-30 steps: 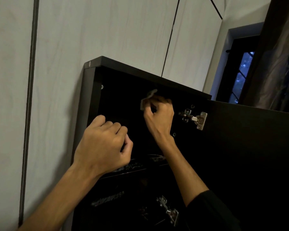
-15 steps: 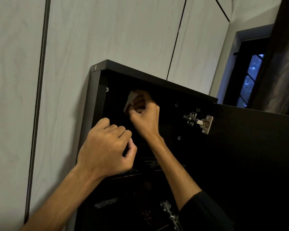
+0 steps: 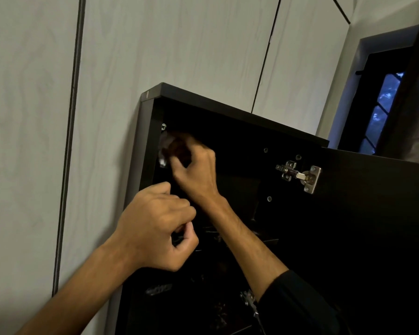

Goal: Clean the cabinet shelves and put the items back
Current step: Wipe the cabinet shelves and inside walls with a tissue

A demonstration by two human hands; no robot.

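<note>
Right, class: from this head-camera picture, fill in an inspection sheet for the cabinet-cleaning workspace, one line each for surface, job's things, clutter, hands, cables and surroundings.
Surface: dark brown wooden cabinet, door open; interior too dark to judge how clean.
Job's things: small pale wiping cloth, blurred, at the cabinet's upper left inside corner.
Clutter: dim items on the lower shelves, not identifiable.
Hands: right hand grips the cloth; left hand is curled at the cabinet's front, what it holds cannot be told.
Cables: nothing seen.
Surroundings: pale wood-grain wall panels; silver metal door hinge; dark window at upper right.
</note>
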